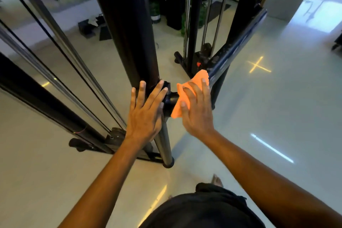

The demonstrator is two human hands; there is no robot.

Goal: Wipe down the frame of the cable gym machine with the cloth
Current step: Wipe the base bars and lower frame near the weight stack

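Orange cloth [187,89] crumpled, pressed against black frame [129,33] joint where angled bar meets thick upright post.

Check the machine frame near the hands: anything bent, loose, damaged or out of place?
Nothing stands out. The right hand presses the orange cloth on the black joint; the left hand rests flat on the upright tube.

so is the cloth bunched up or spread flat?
Mostly spread: the orange cloth lies draped over the black frame joint under the flat fingers of the right hand, edges sticking out above and below.
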